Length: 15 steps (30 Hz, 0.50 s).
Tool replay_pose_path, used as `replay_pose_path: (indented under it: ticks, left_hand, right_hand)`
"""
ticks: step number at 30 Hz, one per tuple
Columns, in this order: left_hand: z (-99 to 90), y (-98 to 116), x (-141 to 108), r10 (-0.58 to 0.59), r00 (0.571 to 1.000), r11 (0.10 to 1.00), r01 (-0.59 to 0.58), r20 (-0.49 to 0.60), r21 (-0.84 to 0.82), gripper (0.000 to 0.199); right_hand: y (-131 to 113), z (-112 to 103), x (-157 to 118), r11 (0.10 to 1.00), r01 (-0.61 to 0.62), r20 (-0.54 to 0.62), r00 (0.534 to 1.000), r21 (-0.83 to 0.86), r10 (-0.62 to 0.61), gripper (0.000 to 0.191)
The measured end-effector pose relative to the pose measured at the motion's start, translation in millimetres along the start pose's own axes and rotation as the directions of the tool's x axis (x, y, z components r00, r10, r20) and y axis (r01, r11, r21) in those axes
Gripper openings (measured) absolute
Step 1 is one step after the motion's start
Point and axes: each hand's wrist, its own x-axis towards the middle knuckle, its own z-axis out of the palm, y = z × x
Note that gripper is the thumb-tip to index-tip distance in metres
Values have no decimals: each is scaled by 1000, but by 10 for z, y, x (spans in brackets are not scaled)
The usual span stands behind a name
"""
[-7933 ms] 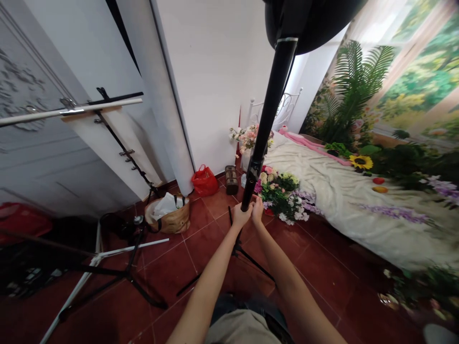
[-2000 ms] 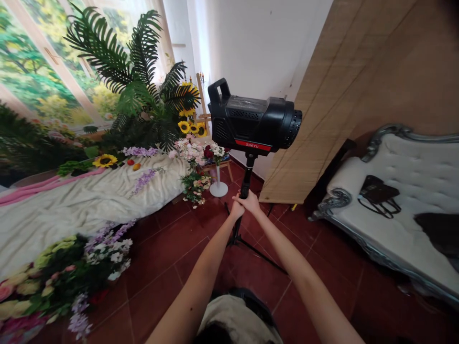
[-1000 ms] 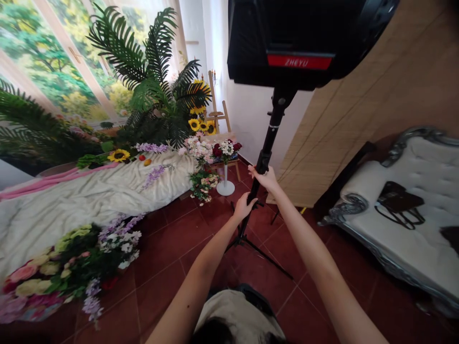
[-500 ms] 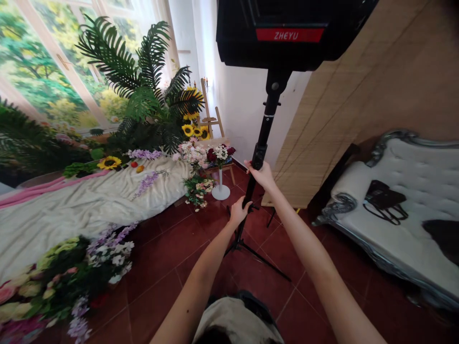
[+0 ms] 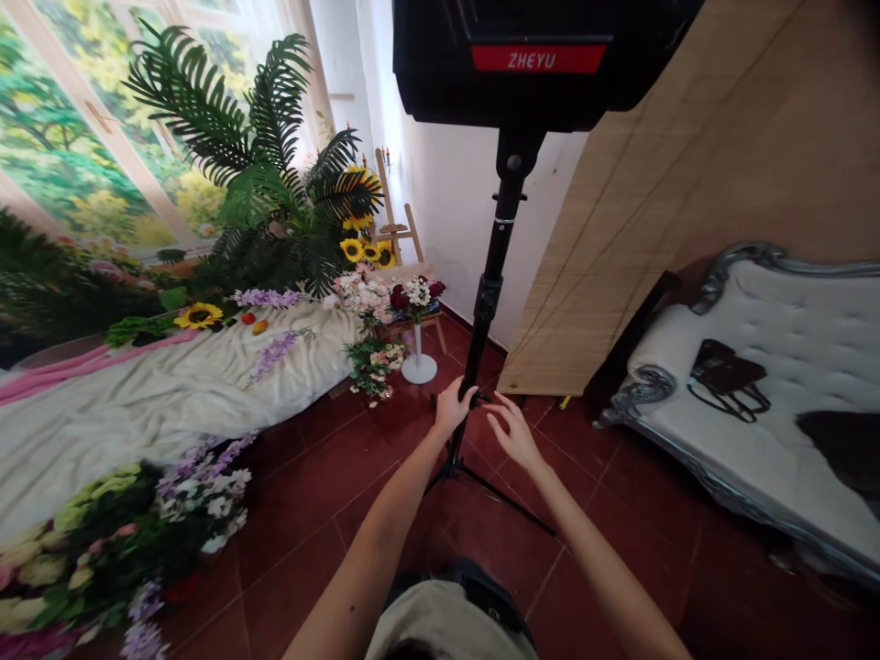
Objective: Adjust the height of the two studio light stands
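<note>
A black light stand [image 5: 481,316] rises from the tiled floor on spread legs. On top of it sits a large black studio light [image 5: 536,92] with a red label reading ZHEYU. My left hand [image 5: 454,408] is wrapped round the stand's lower pole. Just right of the pole, my right hand [image 5: 514,431] has its fingers apart, close to a small black tightening knob [image 5: 484,398] that sticks out from the pole. Whether a fingertip touches the knob I cannot tell.
At left, a cream cloth-covered platform [image 5: 206,385] is edged with flowers [image 5: 199,495]. A white flower stand [image 5: 418,357] and a wooden easel [image 5: 397,227] stand behind. At right are a bamboo blind [image 5: 577,275] and a tufted white sofa [image 5: 790,321] with a dark bag [image 5: 729,368].
My right hand has let go of the upper pole and come down beside the knob, its fingers now spread. My left hand stays on the pole. The view has shifted slightly.
</note>
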Motion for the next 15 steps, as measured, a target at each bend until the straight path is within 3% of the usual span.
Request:
replay_pose_path:
  ticks: [6, 10, 12, 15]
  left_hand:
    - [-1, 9, 3, -21, 1000, 1000, 22, 9, -17, 35]
    - [-13, 13, 1, -31, 999, 999, 31, 22, -9, 36]
    - [-12, 5, 1, -20, 1000, 1000, 20, 22, -7, 37]
    - [-3, -8, 3, -11, 1000, 1000, 11, 18, -7, 37]
  right_hand:
    - [170, 246, 175, 959, -167, -32, 983, 227, 179, 38]
    - [237, 337, 223, 887, -306, -15, 944, 346, 331, 43]
    - [245, 334, 231, 877, -341, 4, 933, 337, 361, 46]
    - [227, 262, 244, 927, -297, -7, 952, 230, 306, 45]
